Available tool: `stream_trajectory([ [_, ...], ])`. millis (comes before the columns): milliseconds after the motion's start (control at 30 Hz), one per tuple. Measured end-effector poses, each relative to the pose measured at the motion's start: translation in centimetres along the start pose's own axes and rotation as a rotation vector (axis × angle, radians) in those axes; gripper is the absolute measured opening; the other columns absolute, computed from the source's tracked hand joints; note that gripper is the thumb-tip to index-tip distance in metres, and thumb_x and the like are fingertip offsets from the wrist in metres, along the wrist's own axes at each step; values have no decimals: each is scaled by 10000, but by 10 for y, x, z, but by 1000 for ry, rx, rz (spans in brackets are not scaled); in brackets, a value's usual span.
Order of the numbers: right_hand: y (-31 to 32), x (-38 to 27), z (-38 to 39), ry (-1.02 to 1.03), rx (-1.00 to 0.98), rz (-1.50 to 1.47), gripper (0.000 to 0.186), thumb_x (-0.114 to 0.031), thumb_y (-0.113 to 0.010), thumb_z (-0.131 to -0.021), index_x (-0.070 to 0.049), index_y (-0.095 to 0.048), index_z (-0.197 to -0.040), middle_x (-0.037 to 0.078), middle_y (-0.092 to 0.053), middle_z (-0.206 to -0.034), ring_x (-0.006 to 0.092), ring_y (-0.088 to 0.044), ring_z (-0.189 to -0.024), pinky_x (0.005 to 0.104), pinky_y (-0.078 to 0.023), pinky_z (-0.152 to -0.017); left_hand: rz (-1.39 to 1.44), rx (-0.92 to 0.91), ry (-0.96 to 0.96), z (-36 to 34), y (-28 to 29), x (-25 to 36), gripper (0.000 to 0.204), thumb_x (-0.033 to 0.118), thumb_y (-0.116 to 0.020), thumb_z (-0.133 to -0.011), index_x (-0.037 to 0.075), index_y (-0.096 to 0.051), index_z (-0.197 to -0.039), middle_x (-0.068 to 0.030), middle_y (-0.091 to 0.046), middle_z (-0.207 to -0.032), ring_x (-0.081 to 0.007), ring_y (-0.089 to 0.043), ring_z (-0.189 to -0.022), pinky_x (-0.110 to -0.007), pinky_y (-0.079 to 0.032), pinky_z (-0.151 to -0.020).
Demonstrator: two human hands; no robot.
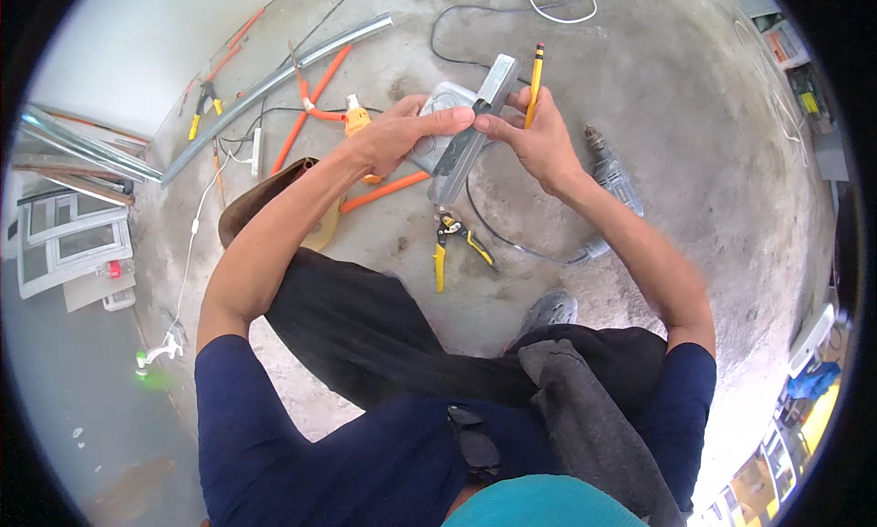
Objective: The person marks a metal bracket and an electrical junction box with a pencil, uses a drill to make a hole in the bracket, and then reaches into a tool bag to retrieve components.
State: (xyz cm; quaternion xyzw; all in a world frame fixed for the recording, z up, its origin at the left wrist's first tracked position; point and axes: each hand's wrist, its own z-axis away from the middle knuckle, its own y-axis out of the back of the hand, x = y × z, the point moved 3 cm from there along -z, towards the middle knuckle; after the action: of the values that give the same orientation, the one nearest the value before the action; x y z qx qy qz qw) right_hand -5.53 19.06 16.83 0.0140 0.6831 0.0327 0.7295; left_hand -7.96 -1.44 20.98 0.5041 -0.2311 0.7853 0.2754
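Note:
Out in front of me, my left hand (397, 139) is closed on a short piece of galvanized metal channel (462, 152), its thumb lying along the side. Behind the channel is a flat, squarish metal box (446, 98) with round markings, partly covered by my left fingers. My right hand (548, 143) pinches the same channel near its middle with the thumb. A yellow pencil (535, 75) stands up between the right fingers, eraser end up. Below the channel, tin snips (448, 227) with yellow and black handles lie on the floor, apart from both hands.
A corded drill (618, 182) lies on the concrete by my right forearm. Orange pipes (301, 136), a long metal channel (274, 81) and yellow-handled pliers (206, 102) are at the upper left. Cables (457, 11) cross the floor. White window frames (73, 239) stand far left.

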Motion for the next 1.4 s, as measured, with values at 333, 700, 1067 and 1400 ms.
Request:
stream_trajectory([
  [333,14,-27,6,19,30,-153,633,-92,-873,-809,-56,-341,-1149,281,-458,-1386,309,-630,-1172,408,-588,-915,89,-44,-148,-9,-10,9,498,400,-707,-955,14,-610,-1254,-59,-670,-1110,-121,-650,-1005,-296,-550,-782],
  [700,31,-17,0,-92,-85,-308,441,-257,-760,-946,-77,-401,-1128,189,-519,-1324,241,-594,-1148,415,-526,-972,77,-44,-104,-3,-24,28,547,459,-687,-947,34,-591,-1278,-54,-657,-1142,-118,-642,-1010,-315,-556,-796],
  [1067,28,2,-6,-99,-117,-355,542,-150,-843,-856,-97,-390,-1150,219,-521,-1372,274,-513,-1289,433,-429,-1082,151,-2,-129,-11,-14,13,548,467,-691,-940,33,-610,-1265,-59,-674,-1123,-124,-652,-998,-327,-562,-794],
  [1400,12,-10,-3,-79,-51,-338,592,-51,-881,-783,-124,-379,-1087,135,-564,-1212,261,-619,-1144,415,-488,-1010,154,7,-152,-4,-11,15,488,444,-675,-959,33,-631,-1219,-34,-691,-1049,-78,-663,-897,-265,-552,-701],
])
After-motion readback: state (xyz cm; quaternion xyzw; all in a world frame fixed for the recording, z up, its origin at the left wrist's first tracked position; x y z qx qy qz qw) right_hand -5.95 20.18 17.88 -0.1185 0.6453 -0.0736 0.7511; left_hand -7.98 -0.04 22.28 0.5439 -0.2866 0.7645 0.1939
